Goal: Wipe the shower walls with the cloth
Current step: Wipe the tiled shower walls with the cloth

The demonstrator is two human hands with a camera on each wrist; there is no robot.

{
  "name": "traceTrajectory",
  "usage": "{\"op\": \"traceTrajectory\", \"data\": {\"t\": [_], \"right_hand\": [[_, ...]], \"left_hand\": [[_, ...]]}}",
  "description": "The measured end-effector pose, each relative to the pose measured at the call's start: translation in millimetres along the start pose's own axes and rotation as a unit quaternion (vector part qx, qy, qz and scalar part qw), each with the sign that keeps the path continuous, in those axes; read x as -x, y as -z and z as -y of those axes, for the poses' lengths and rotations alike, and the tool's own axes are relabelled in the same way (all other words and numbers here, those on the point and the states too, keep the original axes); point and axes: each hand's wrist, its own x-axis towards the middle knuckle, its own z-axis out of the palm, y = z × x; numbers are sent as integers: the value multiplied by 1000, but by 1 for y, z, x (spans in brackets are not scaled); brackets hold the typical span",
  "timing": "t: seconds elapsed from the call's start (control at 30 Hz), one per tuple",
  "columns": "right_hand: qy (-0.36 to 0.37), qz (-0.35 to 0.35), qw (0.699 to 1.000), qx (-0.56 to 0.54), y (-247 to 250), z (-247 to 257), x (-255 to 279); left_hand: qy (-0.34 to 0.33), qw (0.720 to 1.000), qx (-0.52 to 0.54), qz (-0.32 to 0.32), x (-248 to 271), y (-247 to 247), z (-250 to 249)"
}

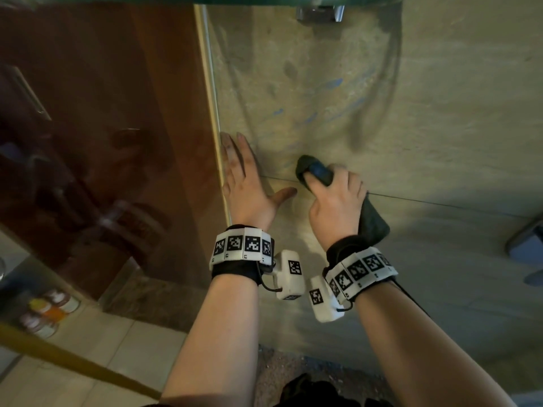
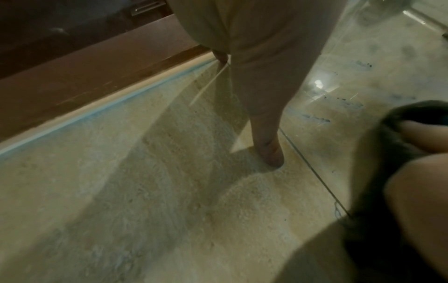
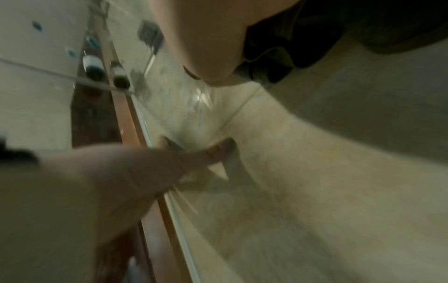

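Two hands work on the beige shower wall [image 1: 440, 127] in the head view: the left hand [image 1: 249, 183] lies flat with fingers spread, just beside the wall's left edge strip [image 1: 210, 92]; the right hand [image 1: 338, 201] clutches one dark cloth [image 1: 373, 221] against the tile, with broad bare wall to its right. The left wrist view shows the thumb [image 2: 269, 145] touching tile near one grout line [image 2: 312, 170]. The right wrist view, blurred, shows the cloth [image 3: 278, 55] bunched under the palm.
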Motion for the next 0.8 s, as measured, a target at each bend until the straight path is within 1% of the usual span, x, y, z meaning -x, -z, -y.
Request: {"op": "traceTrajectory", "data": {"t": [0.07,0.1,0.23,0.3,0.33,0.4,0.6,0.8], "right_hand": [[-4,7,1000,0,2,-4,6],[-18,0,1000,-4,6,-6,6],[-121,-78,990,-12,26,-12,-9],[-150,-99,984,-7,29,-9,-19],[-152,-102,983,-5,29,-7,-22],[-133,-92,987,-11,27,-2,-24],[-37,-27,999,-15,20,-2,-13],[-1,56,998,3,15,-10,9]], "left_hand": [[-1,1000,0,2,0,1,-1],[0,1000,-1,4,0,1,-1],[5,1000,-3,8,0,2,-3],[8,1000,-2,8,-1,1,-3],[10,1000,0,8,-1,1,-3],[12,1000,2,7,-1,1,-3],[11,1000,-3,8,0,1,-2],[3,1000,-18,8,2,6,-5]]}}
